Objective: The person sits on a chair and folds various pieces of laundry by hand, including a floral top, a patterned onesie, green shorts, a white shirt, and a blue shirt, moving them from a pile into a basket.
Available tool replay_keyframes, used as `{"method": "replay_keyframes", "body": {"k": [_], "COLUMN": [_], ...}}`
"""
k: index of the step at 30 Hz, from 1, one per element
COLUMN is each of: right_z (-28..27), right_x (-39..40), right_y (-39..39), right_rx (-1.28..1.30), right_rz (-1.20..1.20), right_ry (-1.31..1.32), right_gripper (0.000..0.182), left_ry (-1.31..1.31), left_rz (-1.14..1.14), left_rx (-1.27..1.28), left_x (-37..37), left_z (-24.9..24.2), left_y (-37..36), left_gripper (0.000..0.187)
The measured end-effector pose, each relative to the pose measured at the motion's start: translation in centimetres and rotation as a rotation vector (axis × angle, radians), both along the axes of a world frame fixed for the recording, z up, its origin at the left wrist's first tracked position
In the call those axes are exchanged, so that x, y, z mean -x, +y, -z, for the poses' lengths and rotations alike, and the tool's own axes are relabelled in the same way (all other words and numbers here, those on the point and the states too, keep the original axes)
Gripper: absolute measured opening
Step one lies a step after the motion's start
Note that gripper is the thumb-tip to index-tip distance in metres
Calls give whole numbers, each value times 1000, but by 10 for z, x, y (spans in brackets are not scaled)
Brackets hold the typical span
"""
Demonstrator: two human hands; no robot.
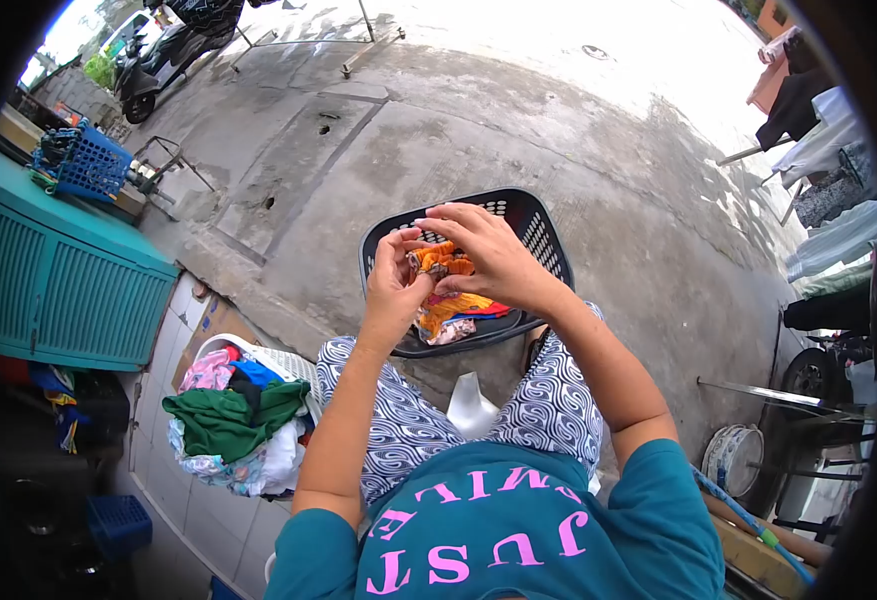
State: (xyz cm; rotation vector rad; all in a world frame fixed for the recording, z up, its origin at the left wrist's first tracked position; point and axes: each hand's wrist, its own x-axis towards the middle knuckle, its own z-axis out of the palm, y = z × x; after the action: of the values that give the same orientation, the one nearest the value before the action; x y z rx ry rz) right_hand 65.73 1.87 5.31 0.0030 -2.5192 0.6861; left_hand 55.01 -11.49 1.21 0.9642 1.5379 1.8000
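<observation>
Both my hands are over a dark plastic basket [548,235] that stands between my knees. My left hand [396,280] has its fingers curled at the left side of an orange patterned cloth [440,260]. At the cloth's right side, my right hand [488,255] bends its fingers and thumb around it. The cloth looks bunched between the two hands. Below them in the basket lie yellow, red and blue pieces and a pale patterned piece [450,330].
A white basket [293,362] heaped with clothes, a green one [233,420] on top, stands at my left. Beyond it are a teal cabinet [58,270] and a blue basket [98,165]. Clothes hang at the right above a white bucket [733,460]. A motorcycle is at the back left.
</observation>
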Motion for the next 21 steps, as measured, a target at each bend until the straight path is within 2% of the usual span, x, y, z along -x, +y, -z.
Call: {"method": "replay_keyframes", "body": {"k": [1,2,3,6,7,9,10,12,13,15,16,18,21], "right_z": [5,9,12,17,19,31,45,70,81,100,112,136,156], "right_x": [4,10,14,22,25,32,35,39,41,43,44,48,52], "right_y": [8,13,19,28,30,34,37,45,50,60,65,78,91], "right_rx": [115,393,394,320,322,201,230,243,254,264,275,269,252], "right_rz": [-85,-140,-139,-56,-54,-36,-38,-15,-3,31,62,124,204], "right_ry": [-136,-267,-266,-245,-248,-452,-477,-536,-567,-611,-648,-666,-691], "right_gripper": [59,52,52,35,35,33,32,34,34,34,34,34,30], "left_ry": [-10,35,35,386,384,325,321,527,521,876,872,952,984], "left_rz": [50,24,25,-237,-235,-337,-330,-265,-259,-214,-208,-151,-164], "left_rx": [-54,-17,-16,119,121,193,195,508,508,740,741,919,891], "left_x": [2,5,11,26,31,40,44,51,53,53,48,41,35], "left_z": [-2,-3,-2,6,11,26,34,51,63,90,100,115,116], "left_y": [0,0,-1,-10,-15,-28,-36,-57,-69,-91,-98,-109,-102], "left_gripper": [46,48,48,46,46,41,41,35,35,33,33,33,28]}}
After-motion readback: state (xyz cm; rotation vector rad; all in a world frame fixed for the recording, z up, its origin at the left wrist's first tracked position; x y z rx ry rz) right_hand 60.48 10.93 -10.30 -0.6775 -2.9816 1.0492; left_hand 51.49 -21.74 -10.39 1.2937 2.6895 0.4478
